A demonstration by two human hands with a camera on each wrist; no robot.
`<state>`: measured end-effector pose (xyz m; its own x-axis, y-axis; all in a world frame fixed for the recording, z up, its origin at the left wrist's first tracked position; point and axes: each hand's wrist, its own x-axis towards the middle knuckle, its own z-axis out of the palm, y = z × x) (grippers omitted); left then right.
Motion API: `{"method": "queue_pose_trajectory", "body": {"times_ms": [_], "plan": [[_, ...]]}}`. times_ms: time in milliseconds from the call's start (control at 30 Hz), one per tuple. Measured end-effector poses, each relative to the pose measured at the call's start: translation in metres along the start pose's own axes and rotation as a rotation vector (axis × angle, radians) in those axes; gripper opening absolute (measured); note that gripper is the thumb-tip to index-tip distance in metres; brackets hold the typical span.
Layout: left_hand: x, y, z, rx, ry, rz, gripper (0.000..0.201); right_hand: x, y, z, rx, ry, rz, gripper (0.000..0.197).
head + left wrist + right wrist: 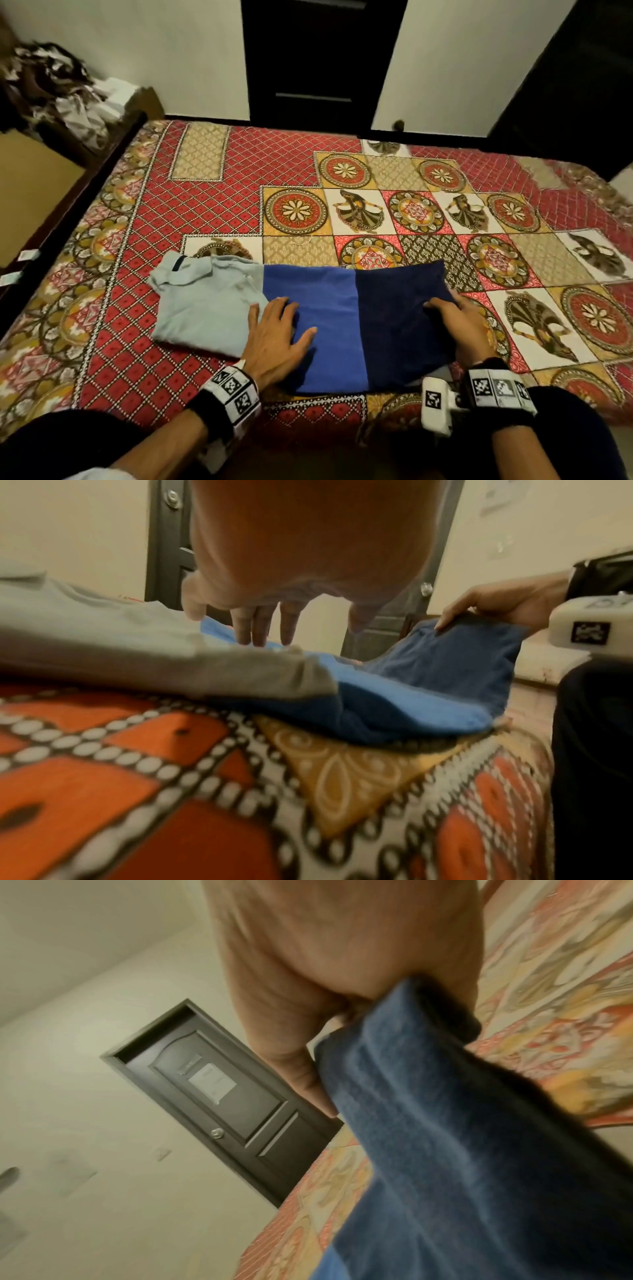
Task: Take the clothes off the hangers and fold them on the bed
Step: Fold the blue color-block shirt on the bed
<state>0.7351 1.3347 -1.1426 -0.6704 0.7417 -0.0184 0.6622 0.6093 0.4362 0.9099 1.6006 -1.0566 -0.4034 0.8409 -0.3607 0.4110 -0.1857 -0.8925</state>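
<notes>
A polo shirt [318,318] in pale grey, mid blue and navy bands lies folded lengthwise on the patterned bedspread [212,205], collar to the left. My left hand [277,329] presses flat with straight fingers on the grey-to-blue seam; its fingertips [260,634] touch the cloth in the left wrist view. My right hand [455,315] grips the navy hem end of the polo shirt [428,1123], thumb on top and fingers beneath, lifting that edge a little off the bed. The right hand [493,607] shows pinching the raised navy fold in the left wrist view. No hanger is in view.
A heap of brown and white clothes [58,89] lies on a surface at the far left beyond the bed's dark edge. A dark door [322,61] stands behind the bed, also the door [219,1088] in the right wrist view. Bedspread extends to the right and behind the shirt.
</notes>
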Motion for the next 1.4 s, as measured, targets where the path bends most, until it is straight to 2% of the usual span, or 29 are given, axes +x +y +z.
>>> {"method": "queue_pose_trajectory", "body": {"times_ms": [67,167,233,267,367,433,467,500,533,600,667,767,833,967,1100,1233,1300,1333,1400], "plan": [[0.006,-0.002,-0.018,-0.276,0.025,-0.042,0.071,-0.023,-0.022,0.027,0.02,-0.049,-0.066,0.025],[0.023,-0.013,-0.063,-0.874,-0.081,-0.242,0.042,-0.056,-0.047,0.086,-0.021,-0.148,-0.235,0.028],[0.03,-0.037,-0.097,-1.222,-0.141,-0.409,0.04,-0.08,-0.051,0.144,-0.059,-0.249,-0.336,0.032],[0.029,-0.052,-0.114,-1.312,-0.143,-0.445,0.043,-0.093,-0.05,0.177,-0.054,-0.309,-0.367,0.035],[0.026,-0.11,-0.145,-1.357,-0.117,-0.504,0.051,-0.13,-0.041,0.268,0.011,-0.546,-0.359,0.043],[0.022,-0.141,-0.152,-1.341,-0.11,-0.546,0.065,-0.149,-0.034,0.312,-0.032,-0.746,-0.237,0.053],[0.02,-0.149,-0.153,-1.344,-0.119,-0.549,0.066,-0.156,-0.028,0.326,-0.067,-0.833,-0.166,0.055],[0.019,-0.156,-0.153,-1.301,-0.12,-0.547,0.056,-0.159,-0.02,0.335,-0.078,-0.883,-0.121,0.054],[0.017,-0.159,-0.153,-1.227,-0.112,-0.56,0.041,-0.159,-0.009,0.34,-0.097,-0.884,-0.108,0.048],[0.018,-0.164,-0.149,-1.038,-0.053,-0.637,0.013,-0.155,0.009,0.334,-0.155,-0.781,-0.148,0.029],[0.023,-0.172,-0.141,-0.926,-0.025,-0.662,0.012,-0.146,0.021,0.316,-0.263,-0.601,-0.281,0.024],[0.027,-0.175,-0.128,-0.994,0.009,-0.666,0.008,-0.137,0.03,0.28,-0.398,-0.315,-0.506,0.027],[0.029,-0.171,-0.124,-1.015,0.092,-0.629,0.016,-0.131,0.039,0.259,-0.442,-0.228,-0.599,0.033],[0.031,-0.164,-0.132,-0.978,0.23,-0.505,0.022,-0.121,0.069,0.233,-0.586,-0.243,-0.759,0.04],[0.022,-0.172,-0.139,-0.951,0.296,-0.523,0.03,-0.128,0.091,0.226,-0.756,-0.285,-0.763,0.061],[0.009,-0.187,-0.129,-0.88,0.081,-0.705,0.042,-0.142,0.101,0.232,-0.852,-0.34,-0.781,0.067],[0.007,-0.19,-0.129,-0.828,0.025,-0.724,0.052,-0.142,0.101,0.228,-0.856,-0.311,-0.773,0.069],[0.006,-0.191,-0.132,-0.76,0.009,-0.722,0.052,-0.14,0.102,0.225,-0.852,-0.288,-0.753,0.07],[0.002,-0.187,-0.139,-0.688,-0.066,-0.701,0.035,-0.136,0.102,0.217,-0.842,-0.27,-0.688,0.071]]}}
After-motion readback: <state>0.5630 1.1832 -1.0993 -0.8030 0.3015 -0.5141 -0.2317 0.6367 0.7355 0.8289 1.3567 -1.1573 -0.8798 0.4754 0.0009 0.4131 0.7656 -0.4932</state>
